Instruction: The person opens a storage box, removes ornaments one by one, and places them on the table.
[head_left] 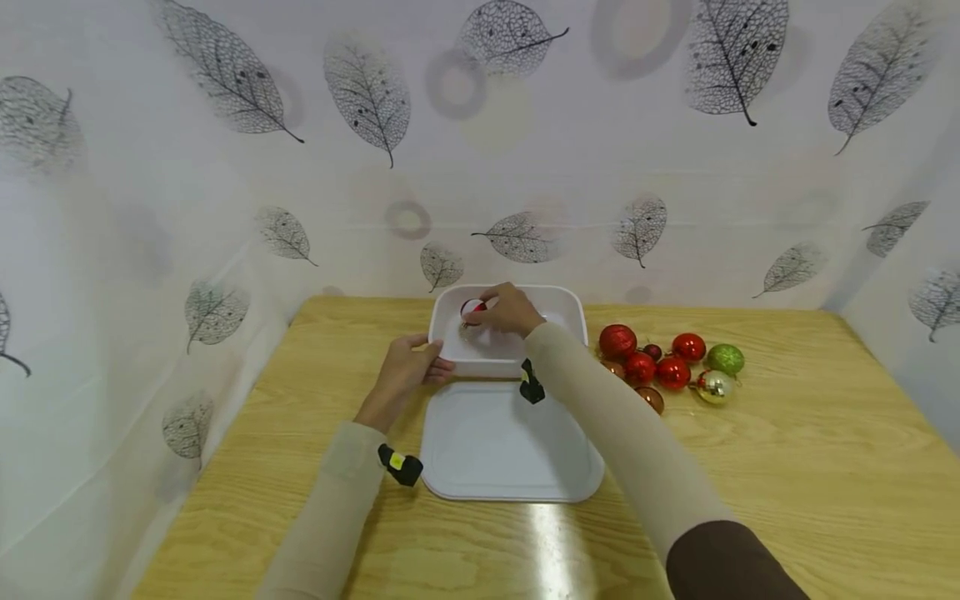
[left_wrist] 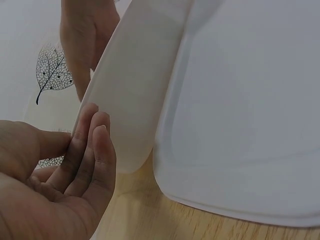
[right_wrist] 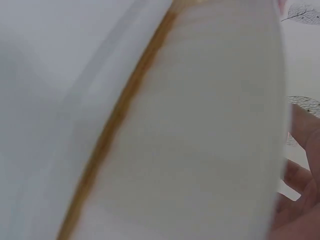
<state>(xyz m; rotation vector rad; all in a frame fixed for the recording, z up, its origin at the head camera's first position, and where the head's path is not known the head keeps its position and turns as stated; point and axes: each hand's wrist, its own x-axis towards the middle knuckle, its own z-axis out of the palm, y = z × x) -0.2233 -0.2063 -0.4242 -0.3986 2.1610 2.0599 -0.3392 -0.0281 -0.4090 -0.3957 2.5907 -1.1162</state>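
A white plastic box (head_left: 510, 367) stands on the table. My left hand (head_left: 408, 365) grips its front-left corner; in the left wrist view the thumb is at the rim and the fingers lie along the outer wall (left_wrist: 135, 90). My right hand (head_left: 512, 310) reaches down into the box and pinches a small round bauble (head_left: 472, 312), partly red and shiny, near the left side. Fingers cover part of it. In the right wrist view, the box wall hides what the right hand (right_wrist: 302, 185) holds.
A white lid (head_left: 510, 442) lies flat in front of the box. Right of the box sit several baubles: red (head_left: 617, 342), green (head_left: 725, 359), gold (head_left: 714, 387) and copper (head_left: 650, 399), partly behind the right sleeve. A leaf-patterned cloth (head_left: 517, 167) hangs behind the wooden table (head_left: 795, 442).
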